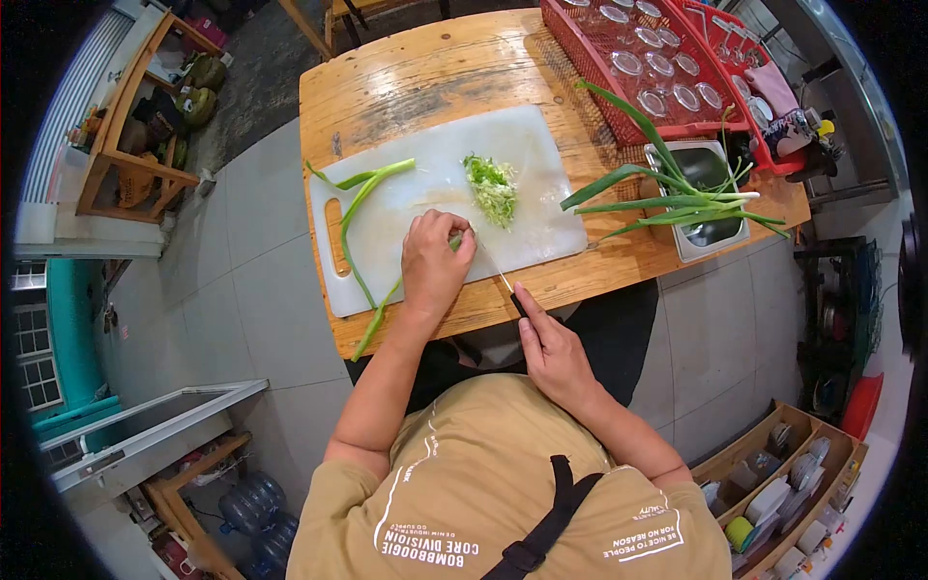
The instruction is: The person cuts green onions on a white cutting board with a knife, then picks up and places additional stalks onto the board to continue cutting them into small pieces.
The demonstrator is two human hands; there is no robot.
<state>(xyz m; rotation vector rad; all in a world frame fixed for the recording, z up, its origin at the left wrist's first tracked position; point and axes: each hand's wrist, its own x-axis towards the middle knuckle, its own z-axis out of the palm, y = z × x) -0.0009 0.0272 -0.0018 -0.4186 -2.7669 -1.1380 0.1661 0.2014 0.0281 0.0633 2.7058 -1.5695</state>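
Observation:
My left hand (437,259) is closed over a green onion on the white cutting board (536,155); the stalk's green end (379,319) sticks out below the hand and over the board's near edge. In my right hand (553,353) is the black handle of a knife (497,268), its blade resting by my left fingertips. Beyond the blade lies a small pile of chopped green onion (493,188). Another green onion (372,184) lies on the left part of the board, its leaves trailing past the handle slot. My fingers hide the gripped part of the stalk.
A metal container (710,242) with whole green onions (677,188) across it stands on the wooden table (406,77) at right. Behind it, a red crate (590,68) holds several upturned glasses. A wooden rack (126,164) stands at far left, and a divided box (788,483) at lower right.

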